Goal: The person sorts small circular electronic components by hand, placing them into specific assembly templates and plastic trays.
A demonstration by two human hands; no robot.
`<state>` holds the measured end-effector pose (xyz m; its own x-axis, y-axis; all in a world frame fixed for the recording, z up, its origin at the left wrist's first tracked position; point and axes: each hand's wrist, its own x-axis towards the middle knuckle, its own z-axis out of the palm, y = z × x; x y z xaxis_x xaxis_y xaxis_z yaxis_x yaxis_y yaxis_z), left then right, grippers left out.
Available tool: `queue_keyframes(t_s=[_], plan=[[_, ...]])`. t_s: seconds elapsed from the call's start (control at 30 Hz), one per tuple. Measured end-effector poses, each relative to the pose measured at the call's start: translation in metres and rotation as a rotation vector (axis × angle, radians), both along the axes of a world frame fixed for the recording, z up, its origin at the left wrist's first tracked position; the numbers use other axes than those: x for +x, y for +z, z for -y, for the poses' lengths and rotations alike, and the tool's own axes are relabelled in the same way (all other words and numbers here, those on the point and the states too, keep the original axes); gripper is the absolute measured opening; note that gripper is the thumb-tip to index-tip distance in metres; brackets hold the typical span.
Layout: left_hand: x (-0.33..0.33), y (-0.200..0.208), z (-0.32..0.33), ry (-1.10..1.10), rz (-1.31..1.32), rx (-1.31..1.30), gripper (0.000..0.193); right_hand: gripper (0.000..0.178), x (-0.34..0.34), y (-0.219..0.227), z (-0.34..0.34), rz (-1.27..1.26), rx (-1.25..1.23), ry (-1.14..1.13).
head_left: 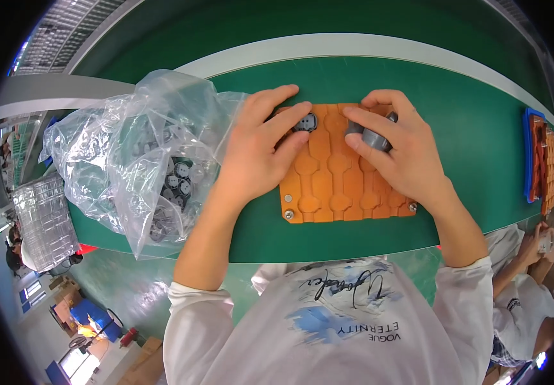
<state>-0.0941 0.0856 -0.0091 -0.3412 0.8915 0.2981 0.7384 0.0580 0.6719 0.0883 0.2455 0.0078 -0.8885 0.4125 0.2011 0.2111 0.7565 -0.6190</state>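
Observation:
An orange moulded tray (318, 167) with rows of round recesses lies on the green table before me. At its far left corner, my left hand (261, 144) pinches a small dark-grey round part with holes (306, 122) between thumb and fingertips. Over the tray's far right part, my right hand (400, 144) is curled around a grey cylindrical part (377, 138). More grey shows between its fingers, partly hidden, so I cannot tell how many pieces it holds. The recesses nearest me hold nothing, and metal studs sit at the near corners.
Left of the tray, a large clear plastic bag (116, 147) holds several grey round parts (178, 179). Stacked blue and orange trays (536, 154) stand at the table's right end. Beyond them, lower right, a person in white (524, 301) works with their hands. A silvery quilted pad (46, 218) is at far left.

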Motion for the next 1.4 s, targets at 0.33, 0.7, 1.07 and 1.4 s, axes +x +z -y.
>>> queue_keyframes(t_s=[0.33, 0.7, 1.07, 1.4], plan=[[0.022, 0.002, -0.009, 0.254, -0.215, -0.034, 0.034, 0.027, -0.003, 0.001, -0.01, -0.05, -0.208, -0.057], [0.012, 0.005, -0.002, -0.017, -0.027, 0.09, 0.033, 0.022, 0.0, 0.002, -0.01, -0.04, -0.209, -0.048], [0.006, 0.011, -0.002, -0.069, -0.199, 0.008, 0.034, 0.022, 0.001, 0.002, -0.012, -0.061, -0.244, -0.037], [0.0, 0.014, -0.003, -0.165, -0.206, -0.023, 0.033, 0.021, 0.001, 0.001, -0.013, -0.067, -0.251, -0.023]])
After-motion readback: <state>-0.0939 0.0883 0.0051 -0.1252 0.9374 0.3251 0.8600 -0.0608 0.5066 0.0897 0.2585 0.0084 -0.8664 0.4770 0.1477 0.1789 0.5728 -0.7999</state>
